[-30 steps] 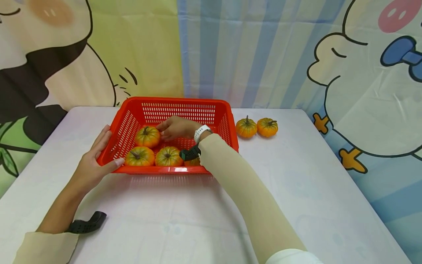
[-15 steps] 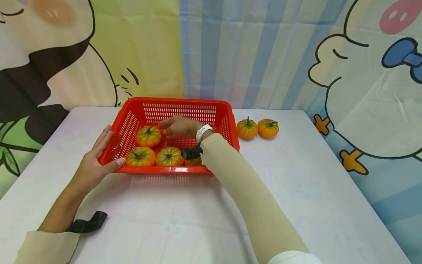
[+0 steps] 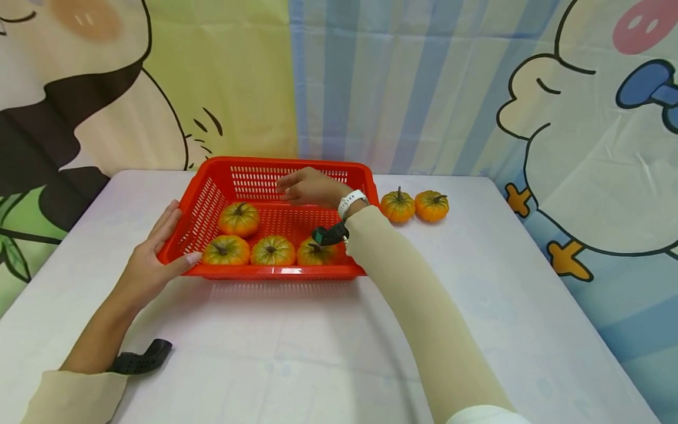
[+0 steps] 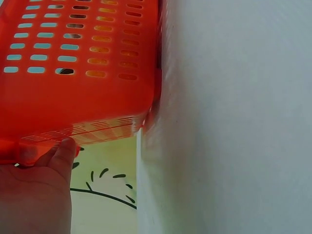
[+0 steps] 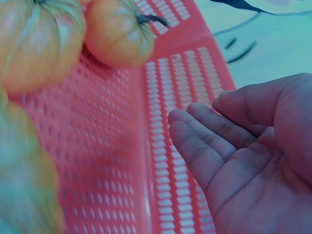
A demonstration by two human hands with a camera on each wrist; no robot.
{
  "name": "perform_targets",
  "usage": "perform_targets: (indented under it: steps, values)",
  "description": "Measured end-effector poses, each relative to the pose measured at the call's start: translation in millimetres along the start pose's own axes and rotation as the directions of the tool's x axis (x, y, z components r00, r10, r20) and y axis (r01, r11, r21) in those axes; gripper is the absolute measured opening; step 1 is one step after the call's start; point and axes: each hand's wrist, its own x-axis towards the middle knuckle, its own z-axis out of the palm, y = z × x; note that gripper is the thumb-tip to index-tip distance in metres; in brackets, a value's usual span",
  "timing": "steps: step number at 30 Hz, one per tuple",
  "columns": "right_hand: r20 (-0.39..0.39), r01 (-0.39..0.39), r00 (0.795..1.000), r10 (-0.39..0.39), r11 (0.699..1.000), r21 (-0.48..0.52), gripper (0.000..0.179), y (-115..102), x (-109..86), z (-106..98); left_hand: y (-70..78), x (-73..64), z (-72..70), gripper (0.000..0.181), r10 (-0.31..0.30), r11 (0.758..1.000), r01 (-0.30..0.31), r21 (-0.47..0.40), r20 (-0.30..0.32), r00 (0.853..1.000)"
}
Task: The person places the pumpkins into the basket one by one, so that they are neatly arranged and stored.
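Observation:
My left hand holds the front left corner of the red plastic basket, its thumb over the front rim and its fingers along the outer side. In the left wrist view part of this hand shows under the rim. Inside the basket, one small orange-green pumpkin sits behind a front row of three: a left one, a middle one and a right one. My right hand hovers over the basket's back part, holding nothing, fingers loosely extended in the right wrist view.
On the white table, two more pumpkins stand side by side just right of the basket, a nearer-basket one and an outer one. A printed cartoon curtain hangs behind the table.
My right hand has come away from the rear pumpkin, moving up and to the right. The front right pumpkin shows more fully. My left hand keeps its place on the basket.

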Motion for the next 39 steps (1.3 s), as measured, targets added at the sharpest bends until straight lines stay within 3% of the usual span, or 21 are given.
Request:
perform_targets:
  steps: [3, 15, 22, 32, 39]
  values:
    - [-0.021, 0.01, 1.0, -0.008, 0.998, 0.068, 0.043, -1, -7.6, -11, 0.9, -0.7, -2.2, 0.089, 0.002, 1.0, -0.002, -0.007, -0.002, 1.0]
    - [-0.036, 0.082, 0.996, -0.079, 0.991, 0.103, 0.038, -26, -44.2, -39, -0.5, 0.1, -2.7, 0.088, 0.013, 0.999, -0.013, -0.035, -0.006, 1.0]
    - [-0.051, 0.083, 0.996, -0.076, 0.984, 0.156, 0.037, -25, -55.9, -47, -1.5, 0.5, -0.3, 0.088, 0.003, 1.0, -0.003, -0.025, -0.006, 1.0]
    - [-0.114, 0.128, 0.987, -0.111, 0.98, 0.15, 0.04, -30, -70.8, -63, -0.9, 0.5, 1.9, 0.089, 0.011, 1.0, -0.011, -0.02, -0.014, 1.0]
    - [-0.148, 0.144, 0.981, -0.125, 0.981, 0.127, 0.04, -19, -85.9, -80, -0.6, 0.7, 2.2, 0.089, -0.004, 1.0, 0.004, -0.022, -0.008, 1.0]
